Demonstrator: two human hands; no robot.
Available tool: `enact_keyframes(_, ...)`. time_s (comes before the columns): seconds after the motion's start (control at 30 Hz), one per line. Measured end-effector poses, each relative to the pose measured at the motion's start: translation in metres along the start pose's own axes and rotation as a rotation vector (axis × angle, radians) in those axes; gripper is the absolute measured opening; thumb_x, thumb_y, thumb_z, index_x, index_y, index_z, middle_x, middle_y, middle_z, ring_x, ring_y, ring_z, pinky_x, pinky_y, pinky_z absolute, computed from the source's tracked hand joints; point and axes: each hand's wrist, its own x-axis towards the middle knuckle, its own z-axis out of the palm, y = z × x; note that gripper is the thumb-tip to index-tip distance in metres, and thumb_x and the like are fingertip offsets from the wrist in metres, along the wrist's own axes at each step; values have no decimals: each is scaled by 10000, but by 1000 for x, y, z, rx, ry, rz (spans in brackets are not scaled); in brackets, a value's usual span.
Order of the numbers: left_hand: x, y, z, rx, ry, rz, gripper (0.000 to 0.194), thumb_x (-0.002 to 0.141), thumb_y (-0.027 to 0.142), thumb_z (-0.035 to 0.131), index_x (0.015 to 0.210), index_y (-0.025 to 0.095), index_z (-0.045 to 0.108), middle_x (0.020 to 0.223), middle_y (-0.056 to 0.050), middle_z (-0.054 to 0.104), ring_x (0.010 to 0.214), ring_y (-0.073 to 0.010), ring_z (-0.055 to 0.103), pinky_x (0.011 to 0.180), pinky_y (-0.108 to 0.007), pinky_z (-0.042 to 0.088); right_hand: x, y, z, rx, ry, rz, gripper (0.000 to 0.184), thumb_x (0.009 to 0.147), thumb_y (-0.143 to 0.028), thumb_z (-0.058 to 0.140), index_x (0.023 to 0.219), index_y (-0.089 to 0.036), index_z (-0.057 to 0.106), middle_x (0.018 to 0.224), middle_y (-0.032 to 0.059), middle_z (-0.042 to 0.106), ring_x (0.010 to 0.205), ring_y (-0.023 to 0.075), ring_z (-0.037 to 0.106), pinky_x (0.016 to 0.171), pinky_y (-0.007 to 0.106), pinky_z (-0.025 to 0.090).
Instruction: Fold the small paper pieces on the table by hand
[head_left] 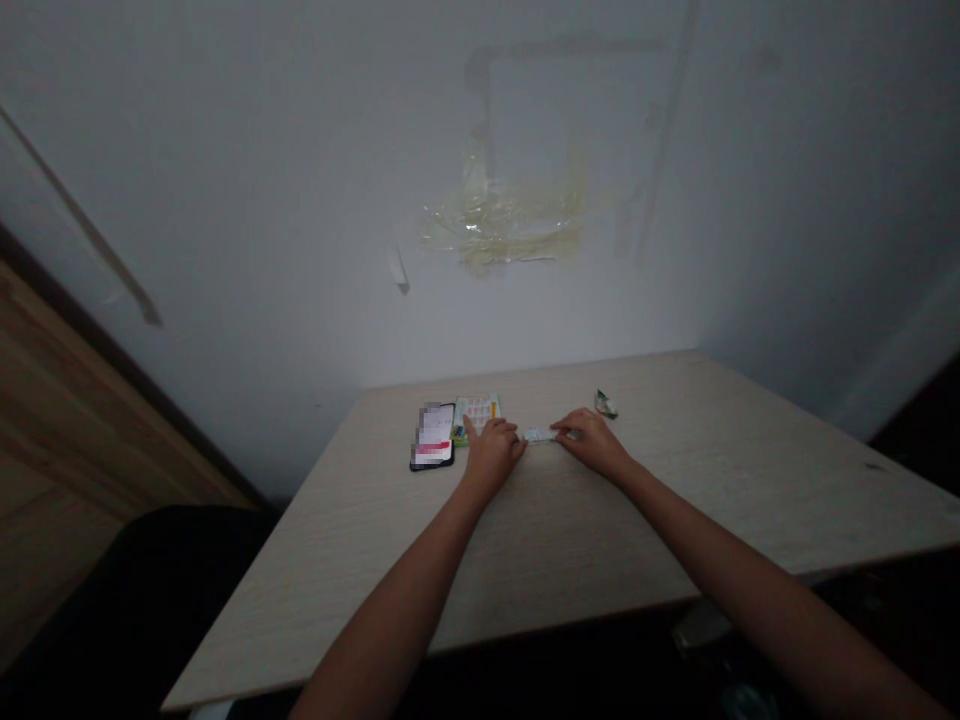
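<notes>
A small, pale, printed paper strip (540, 435) lies low over the table between my two hands. My left hand (493, 452) has its fingertips and thumb closed on the strip's left end, while an outer finger reaches over the printed booklet (478, 408) behind it. At the right end, my right hand (594, 440) pinches the strip between thumb and fingers. The print on the strip is too small to read. Left of the booklet lies a phone (433, 437) with its screen lit and partly blurred out. My left hand covers the booklet's lower right corner.
A crumpled piece of paper or wrapper (605, 404) rests just beyond my right hand. The light wooden table (570, 540) meets a white wall (300, 200) carrying old yellowed tape (517, 235). Something dark (142, 590) stands left of the table.
</notes>
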Motion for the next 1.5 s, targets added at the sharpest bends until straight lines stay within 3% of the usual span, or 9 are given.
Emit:
enact_keyframes(0.4, 6, 0, 2, -88, 12, -190, 153, 891, 314, 625, 830, 250, 750, 1222, -61, 696, 1218, -287, 554, 1135, -715, 121, 5, 0, 5, -57, -85, 140, 187, 855, -316, 652, 965, -242, 785, 944, 51, 768, 960, 228, 649, 878, 342, 461)
enact_keyframes(0.8, 9, -5, 11, -99, 51, -223, 137, 856, 332, 657, 802, 263, 762, 1224, -53, 694, 1219, -283, 554, 1126, -637, 242, 6, -6, 8, -223, -78, 275, 203, 847, -399, 654, 902, -263, 794, 886, 75, 723, 961, 254, 580, 837, 341, 416)
enact_keyframes(1.23, 9, -4, 11, -82, 41, -234, 115, 813, 356, 712, 831, 248, 752, 1267, -54, 666, 1326, -377, 419, 1094, -739, 139, 5, -3, 19, -291, -51, 307, 225, 842, -415, 643, 885, -227, 758, 983, 103, 647, 1013, 258, 533, 883, 356, 390)
enact_keyframes(1.37, 9, -5, 7, -108, -1, -199, 122, 858, 327, 655, 949, 289, 727, 1352, -36, 612, 1374, -359, 374, 1096, -764, 88, 5, -6, 17, -276, -72, 335, 216, 852, -407, 637, 912, -221, 729, 1019, 103, 626, 1040, 262, 516, 899, 363, 375)
enact_keyframes(1.5, 7, -5, 6, -143, -103, -54, 290, 908, 245, 558, 1130, 404, 655, 1456, 41, 528, 1451, -307, 268, 1061, -807, -22, 5, -7, 17, -270, -74, 344, 228, 857, -406, 635, 952, -209, 697, 1044, 100, 618, 1054, 261, 507, 917, 361, 358)
